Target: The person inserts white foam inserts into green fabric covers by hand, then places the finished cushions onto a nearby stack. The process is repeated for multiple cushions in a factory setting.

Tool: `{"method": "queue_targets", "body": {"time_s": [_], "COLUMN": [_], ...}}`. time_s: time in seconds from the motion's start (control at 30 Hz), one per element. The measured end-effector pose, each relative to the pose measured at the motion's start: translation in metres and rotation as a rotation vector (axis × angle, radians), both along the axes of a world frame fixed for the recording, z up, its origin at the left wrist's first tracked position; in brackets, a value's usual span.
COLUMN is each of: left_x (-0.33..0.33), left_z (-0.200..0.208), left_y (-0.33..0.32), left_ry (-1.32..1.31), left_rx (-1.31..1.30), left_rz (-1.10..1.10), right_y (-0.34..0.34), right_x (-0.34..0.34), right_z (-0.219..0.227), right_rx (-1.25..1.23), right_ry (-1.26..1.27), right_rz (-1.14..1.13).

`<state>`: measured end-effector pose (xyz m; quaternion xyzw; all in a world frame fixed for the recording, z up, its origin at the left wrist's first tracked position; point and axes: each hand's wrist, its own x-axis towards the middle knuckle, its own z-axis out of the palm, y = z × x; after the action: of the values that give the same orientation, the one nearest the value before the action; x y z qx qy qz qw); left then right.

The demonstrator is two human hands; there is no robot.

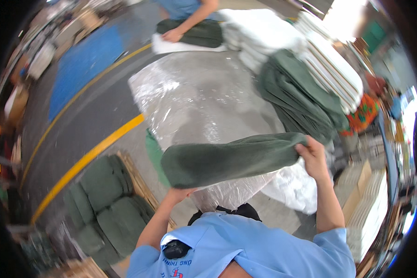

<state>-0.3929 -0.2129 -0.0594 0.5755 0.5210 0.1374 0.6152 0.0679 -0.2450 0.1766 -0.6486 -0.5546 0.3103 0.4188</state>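
Holding a folded dark green cloth (229, 157) level above a table wrapped in clear plastic sheeting (194, 102), right hand (314, 160) closed on the cloth's right end, fingers curled over the edge and forearm rising from the lower right. Supporting the left end from beneath with the left hand (180, 192), mostly hidden under the fabric, so grip not fully readable (fingers out of sight, only wrist and forearm showing). Stretched between both hands as a long rounded band, sagging slightly toward the left and clear of the plastic below. Wearing a light blue short-sleeved shirt (259, 250), filling the lower middle. Lying on the far right of the table, a loose heap of dark green cloths (301, 97), touching a tall stack of white and striped folded fabric (329, 65) behind it. Resting at the far edge, another person's hand (172, 35) on a separate dark green cloth (199, 33) spread over a white sheet (171, 47). Stacked low on the left, on a wooden pallet (134, 178), bundles of folded green cloth (106, 204), well apart from the held piece. Running across the grey floor, a yellow painted line (88, 157), and farther off a blue floor patch (85, 65).
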Motion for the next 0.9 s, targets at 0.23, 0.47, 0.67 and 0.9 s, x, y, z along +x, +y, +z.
{"method": "queue_targets", "body": {"time_s": [0.23,0.47,0.67,0.9], "left_x": [-0.105,-0.095,-0.098,0.13], "left_z": [0.001,-0.009,0.049,0.189], "left_y": [-0.02,-0.016,0.082,0.115], "left_ry": [0.241,-0.065,0.192,0.17], "left_rx": [1.337,-0.475,-0.575,0.712], "left_rz": [-0.371,0.08,-0.033,-1.104], "right_y": [-0.104,-0.164,-0.178,-0.191], "right_x": [-0.086,-0.12,-0.14,-0.161], "right_z": [-0.007,-0.034,-0.054,-0.074], "right_rx": [0.103,0.178,0.396,0.464], "right_ry": [-0.237,-0.332,-0.298,-0.27], "right_rz": [0.055,-0.116,-0.304,-0.536]}}
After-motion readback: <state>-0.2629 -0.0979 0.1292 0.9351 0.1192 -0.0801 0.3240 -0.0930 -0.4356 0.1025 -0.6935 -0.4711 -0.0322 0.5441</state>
